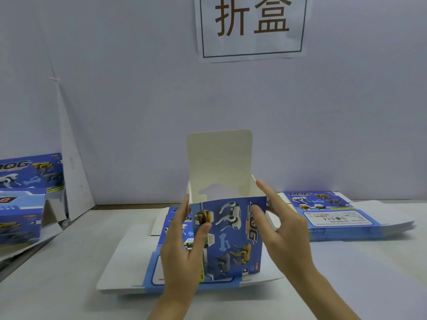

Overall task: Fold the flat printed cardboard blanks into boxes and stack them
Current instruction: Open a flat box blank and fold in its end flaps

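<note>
Head view: a person holds the box (231, 234) upright in the middle of the frame, just above the table (346, 285). Its blue printed front faces the camera with the print turned sideways. Its top is open, and the white lid flap (219, 158) stands straight up at the box's 12 o'clock. The left hand (182, 252) grasps the box at its 9 o'clock edge, thumb pressed on the front panel and fingers wrapped behind the side wall. The right hand (284, 229) grasps it at the 3 o'clock edge, thumb on the front near the upper corner and fingers lying along the right wall up to the rim. Under the box, spreading toward 6 and 8 o'clock, a blank (129, 257) lies flat on the table, printed side up, with its white flaps out. At 3 o'clock of the box, well apart, a stack (342, 220) of more flat blanks rests on the table by the wall. At 9 o'clock, at the frame's left edge, two folded boxes (20, 215) stand one behind the other. At 12 o'clock a paper sign (251, 26) with two large characters hangs on the wall.
</note>
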